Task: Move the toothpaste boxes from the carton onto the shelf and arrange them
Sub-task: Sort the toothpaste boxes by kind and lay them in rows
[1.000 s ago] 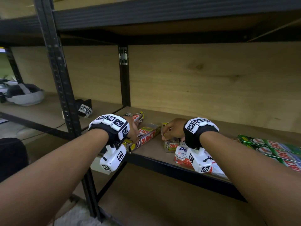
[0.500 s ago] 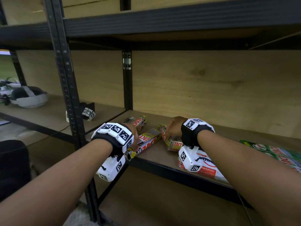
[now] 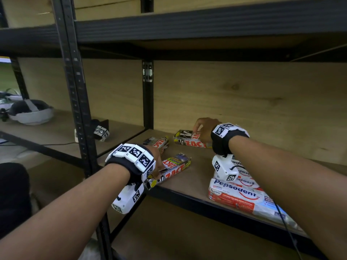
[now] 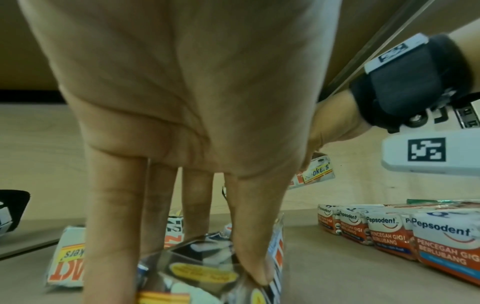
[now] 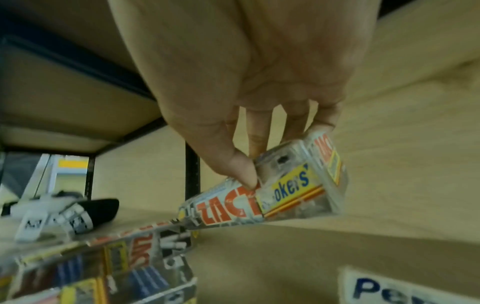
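Three ZACT toothpaste boxes are on the wooden shelf (image 3: 197, 175). My left hand (image 3: 158, 163) grips the near end of one ZACT box (image 3: 177, 167), which pokes over the shelf's front edge. The left wrist view shows my thumb and fingers (image 4: 249, 226) down either side of it. My right hand (image 3: 199, 128) pinches a second ZACT box (image 3: 191, 141) crosswise near the back wall. Thumb and fingertips (image 5: 244, 174) hold one end, and the box (image 5: 275, 191) is tilted. A third ZACT box (image 3: 156, 143) lies free at the back left. No carton is in view.
A wrapped pack of Pepsodent boxes (image 3: 240, 196) lies at the front right under my right forearm. A black upright post (image 3: 75, 91) stands left of my left wrist, and the upper shelf beam (image 3: 206, 25) runs overhead. On the neighbouring shelf are a headset (image 3: 30, 111) and a tagged black device (image 3: 101, 129).
My right hand carried its ZACT box from the shelf's middle toward the back wall and turned it crosswise. My left hand stayed at the front edge, still holding its box.
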A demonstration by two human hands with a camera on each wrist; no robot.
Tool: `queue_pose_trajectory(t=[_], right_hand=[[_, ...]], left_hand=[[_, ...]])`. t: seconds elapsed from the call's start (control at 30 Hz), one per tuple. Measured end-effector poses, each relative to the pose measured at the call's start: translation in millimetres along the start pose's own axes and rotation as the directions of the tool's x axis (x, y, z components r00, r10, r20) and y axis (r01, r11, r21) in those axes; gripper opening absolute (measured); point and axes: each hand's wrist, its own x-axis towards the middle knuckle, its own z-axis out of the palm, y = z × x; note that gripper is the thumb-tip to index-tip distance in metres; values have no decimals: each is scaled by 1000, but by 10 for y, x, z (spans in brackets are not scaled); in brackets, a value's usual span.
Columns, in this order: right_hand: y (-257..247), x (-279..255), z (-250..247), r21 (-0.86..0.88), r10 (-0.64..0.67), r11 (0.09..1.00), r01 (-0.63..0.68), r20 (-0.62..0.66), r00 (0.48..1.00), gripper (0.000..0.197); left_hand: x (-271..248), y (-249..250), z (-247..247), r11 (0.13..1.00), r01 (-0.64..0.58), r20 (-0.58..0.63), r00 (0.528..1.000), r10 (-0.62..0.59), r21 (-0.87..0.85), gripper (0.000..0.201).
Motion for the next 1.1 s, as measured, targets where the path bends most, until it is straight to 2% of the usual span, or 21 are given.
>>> queue_pose_trajectory(t=[0.13, 0.27, 0.43, 0.53, 0.67, 0.83, 0.97, 1.03, 1.1], right_hand=[[32, 189, 163, -83, -67, 994, 74, 81, 994, 40], [59, 335, 335, -93, -84, 991, 100, 159, 984, 35], [106, 450, 424, -165, -63, 981, 101, 219, 974, 42], [128, 480, 440, -147, -24, 987, 61, 236, 971, 46], [141, 449, 467, -154, -5, 987, 46, 260, 966, 60], [141, 374, 417, -156, -31, 985, 67, 218, 975, 56], [-5, 202, 377, -216, -86, 959, 186, 402, 912, 64], [-81, 112, 424, -263, -114, 929, 259, 462, 879, 67], [-119, 45, 468, -297, -105, 916, 270, 471, 876, 61]], left_hand=[[39, 14, 28, 998, -8, 20, 1000, 6, 56, 42], [94, 50, 4, 996, -29, 67, 997, 23, 81, 44], [96, 43, -20, 992, -64, 100, 994, 53, 112, 47], [88, 38, -29, 991, -78, 113, 991, 65, 112, 49], [74, 51, -57, 991, -80, 137, 988, 65, 108, 49], [22, 72, -54, 993, -66, 109, 992, 55, 100, 48], [-51, 97, -21, 995, -62, 61, 997, 57, 79, 47], [-105, 80, 46, 997, -61, -21, 998, 62, 48, 47], [-170, 63, 138, 998, -58, -117, 991, 60, 16, 48]])
